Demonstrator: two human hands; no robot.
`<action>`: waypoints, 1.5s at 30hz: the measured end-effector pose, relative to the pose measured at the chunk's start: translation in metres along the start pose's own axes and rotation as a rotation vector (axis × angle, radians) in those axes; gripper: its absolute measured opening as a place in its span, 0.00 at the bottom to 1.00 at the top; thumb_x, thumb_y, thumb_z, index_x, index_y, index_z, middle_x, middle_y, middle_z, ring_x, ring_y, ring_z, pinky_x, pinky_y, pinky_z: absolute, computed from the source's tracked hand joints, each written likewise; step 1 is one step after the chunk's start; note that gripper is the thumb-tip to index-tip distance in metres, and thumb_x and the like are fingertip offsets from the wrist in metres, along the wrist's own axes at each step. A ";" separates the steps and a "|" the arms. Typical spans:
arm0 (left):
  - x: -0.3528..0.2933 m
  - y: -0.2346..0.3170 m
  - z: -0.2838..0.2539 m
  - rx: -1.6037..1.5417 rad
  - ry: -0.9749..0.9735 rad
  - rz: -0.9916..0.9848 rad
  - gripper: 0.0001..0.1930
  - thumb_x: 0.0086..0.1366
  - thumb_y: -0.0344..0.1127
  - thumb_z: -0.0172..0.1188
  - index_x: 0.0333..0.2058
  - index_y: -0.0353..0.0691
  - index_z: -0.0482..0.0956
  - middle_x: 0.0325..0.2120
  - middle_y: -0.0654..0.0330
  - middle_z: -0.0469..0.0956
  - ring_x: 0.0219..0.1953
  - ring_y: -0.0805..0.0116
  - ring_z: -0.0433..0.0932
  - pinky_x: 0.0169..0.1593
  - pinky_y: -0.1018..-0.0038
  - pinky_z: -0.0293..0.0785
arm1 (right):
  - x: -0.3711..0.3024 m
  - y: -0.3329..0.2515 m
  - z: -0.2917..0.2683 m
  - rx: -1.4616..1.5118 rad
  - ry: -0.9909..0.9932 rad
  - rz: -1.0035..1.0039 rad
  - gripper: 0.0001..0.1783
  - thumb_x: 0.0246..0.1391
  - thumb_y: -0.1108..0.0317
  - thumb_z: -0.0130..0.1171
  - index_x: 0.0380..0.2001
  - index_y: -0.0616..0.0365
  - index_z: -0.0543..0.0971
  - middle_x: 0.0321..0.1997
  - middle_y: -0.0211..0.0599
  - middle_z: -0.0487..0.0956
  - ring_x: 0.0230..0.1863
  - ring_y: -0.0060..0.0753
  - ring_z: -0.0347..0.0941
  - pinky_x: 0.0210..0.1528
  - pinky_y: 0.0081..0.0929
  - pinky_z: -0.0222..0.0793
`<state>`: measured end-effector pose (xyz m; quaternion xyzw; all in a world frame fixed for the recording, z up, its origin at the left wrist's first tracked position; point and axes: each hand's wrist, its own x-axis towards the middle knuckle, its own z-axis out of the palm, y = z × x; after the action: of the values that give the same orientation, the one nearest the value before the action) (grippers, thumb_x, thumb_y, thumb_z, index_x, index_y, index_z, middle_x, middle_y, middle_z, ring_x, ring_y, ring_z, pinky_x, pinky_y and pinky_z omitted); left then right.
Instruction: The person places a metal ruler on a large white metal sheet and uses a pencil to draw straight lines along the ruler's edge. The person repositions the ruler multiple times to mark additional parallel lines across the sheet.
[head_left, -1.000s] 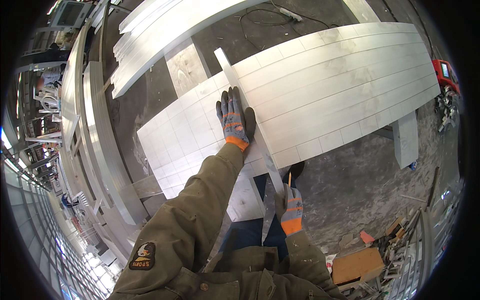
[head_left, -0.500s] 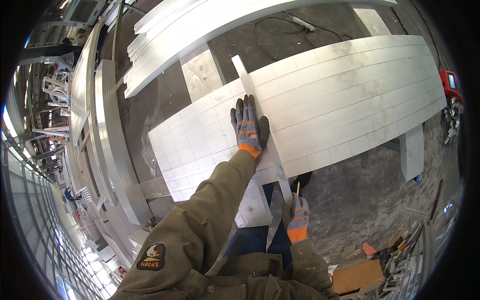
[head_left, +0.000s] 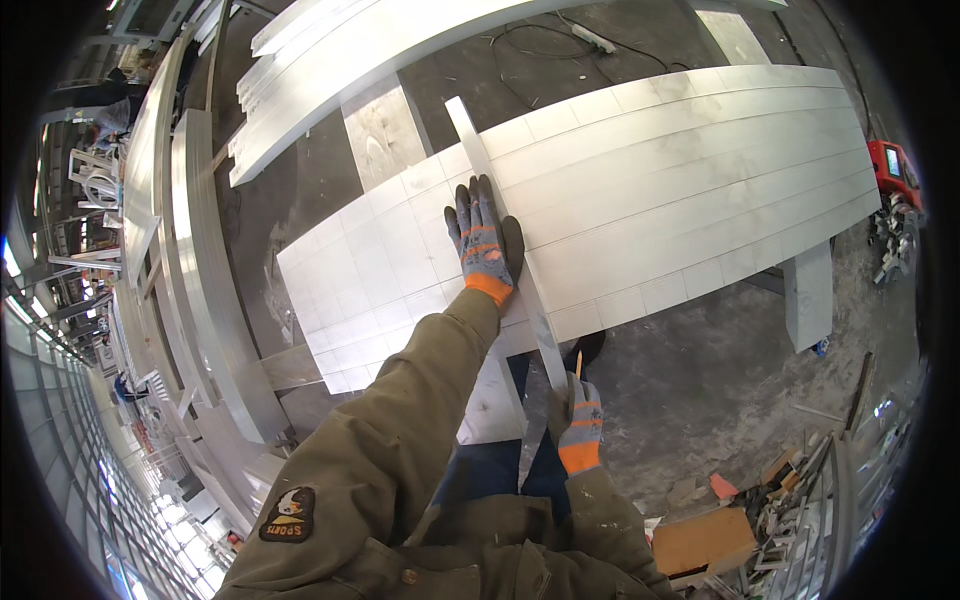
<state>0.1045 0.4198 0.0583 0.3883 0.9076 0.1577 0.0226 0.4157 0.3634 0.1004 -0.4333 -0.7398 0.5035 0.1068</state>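
Several long pale metal profiles (head_left: 660, 190) lie side by side as one wide panel on supports. A long metal straightedge (head_left: 500, 215) runs across them toward me. My left hand (head_left: 483, 243), in a grey and orange glove, presses flat on the straightedge and the profiles, fingers spread. Near the front edge my right hand (head_left: 580, 425), gloved the same way, grips the straightedge's near end together with a pencil (head_left: 577, 364) that points up.
More long pale profiles (head_left: 380, 60) are stacked at the back and along the left (head_left: 200, 260). A black cable (head_left: 540, 40) lies on the grey floor. A red tool (head_left: 893, 172) sits at the right, with scrap wood and a cardboard box (head_left: 705, 540) at the lower right.
The view has shifted, so the panel sits slightly lower and to the right in the picture. My left hand stays flat on the straightedge; my right hand keeps its grip at the near end.
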 end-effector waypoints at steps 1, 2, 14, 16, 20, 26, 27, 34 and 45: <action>0.000 0.000 0.001 -0.019 0.036 0.006 0.38 0.75 0.45 0.47 0.77 0.36 0.49 0.77 0.47 0.53 0.80 0.43 0.46 0.79 0.46 0.37 | 0.000 0.000 -0.001 -0.042 0.017 -0.031 0.21 0.59 0.75 0.63 0.56 0.62 0.78 0.46 0.55 0.76 0.45 0.61 0.74 0.43 0.48 0.71; 0.001 0.001 0.002 0.055 -0.034 -0.036 0.37 0.75 0.44 0.46 0.77 0.36 0.49 0.77 0.47 0.54 0.80 0.43 0.45 0.79 0.46 0.37 | 0.001 -0.001 -0.001 -0.059 0.026 -0.054 0.21 0.59 0.76 0.63 0.56 0.62 0.79 0.46 0.55 0.77 0.45 0.59 0.76 0.44 0.46 0.72; 0.001 0.005 -0.006 -0.115 0.058 -0.005 0.37 0.74 0.44 0.46 0.77 0.37 0.49 0.77 0.47 0.54 0.80 0.44 0.46 0.79 0.46 0.37 | 0.002 -0.002 0.000 -0.105 0.031 -0.085 0.18 0.65 0.72 0.63 0.57 0.64 0.78 0.45 0.54 0.76 0.43 0.55 0.76 0.43 0.43 0.73; 0.001 0.006 -0.007 -0.114 0.045 -0.020 0.38 0.74 0.43 0.47 0.78 0.38 0.49 0.77 0.48 0.54 0.80 0.44 0.46 0.79 0.46 0.37 | 0.001 0.000 0.000 -0.076 0.032 -0.092 0.19 0.65 0.72 0.63 0.57 0.64 0.78 0.45 0.53 0.76 0.43 0.54 0.76 0.43 0.43 0.73; 0.001 0.006 -0.007 -0.098 0.039 -0.020 0.38 0.74 0.43 0.47 0.78 0.38 0.48 0.77 0.48 0.54 0.80 0.44 0.46 0.79 0.47 0.37 | 0.000 0.003 0.001 -0.114 0.012 -0.091 0.20 0.66 0.70 0.63 0.59 0.64 0.77 0.45 0.54 0.76 0.43 0.55 0.76 0.43 0.43 0.73; 0.001 0.007 -0.008 -0.090 0.050 -0.007 0.38 0.74 0.43 0.47 0.78 0.37 0.48 0.77 0.48 0.53 0.80 0.44 0.46 0.80 0.47 0.37 | 0.000 0.006 0.000 -0.104 -0.005 -0.076 0.21 0.66 0.68 0.64 0.59 0.64 0.77 0.45 0.55 0.75 0.43 0.57 0.76 0.43 0.46 0.73; 0.001 0.006 -0.008 -0.094 0.043 -0.013 0.38 0.74 0.43 0.47 0.78 0.37 0.48 0.77 0.48 0.53 0.80 0.44 0.46 0.79 0.47 0.37 | 0.000 0.006 0.000 -0.110 -0.009 -0.069 0.21 0.66 0.68 0.64 0.59 0.63 0.77 0.46 0.55 0.75 0.44 0.57 0.76 0.43 0.46 0.73; 0.002 0.008 -0.006 -0.028 0.010 -0.033 0.38 0.74 0.42 0.48 0.77 0.36 0.48 0.77 0.48 0.52 0.80 0.45 0.46 0.80 0.48 0.38 | 0.000 0.005 0.000 -0.104 0.032 -0.106 0.21 0.63 0.70 0.64 0.58 0.63 0.77 0.46 0.55 0.76 0.44 0.60 0.76 0.44 0.47 0.74; 0.000 0.003 -0.003 -0.052 -0.015 -0.054 0.38 0.74 0.43 0.47 0.77 0.36 0.48 0.77 0.47 0.53 0.79 0.44 0.46 0.80 0.47 0.36 | -0.001 0.008 0.002 -0.076 -0.045 0.000 0.24 0.58 0.80 0.60 0.59 0.64 0.77 0.50 0.56 0.76 0.48 0.61 0.75 0.47 0.46 0.73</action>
<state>0.1060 0.4214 0.0618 0.3640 0.9132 0.1778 0.0438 0.4195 0.3625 0.0932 -0.4254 -0.7608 0.4846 0.0734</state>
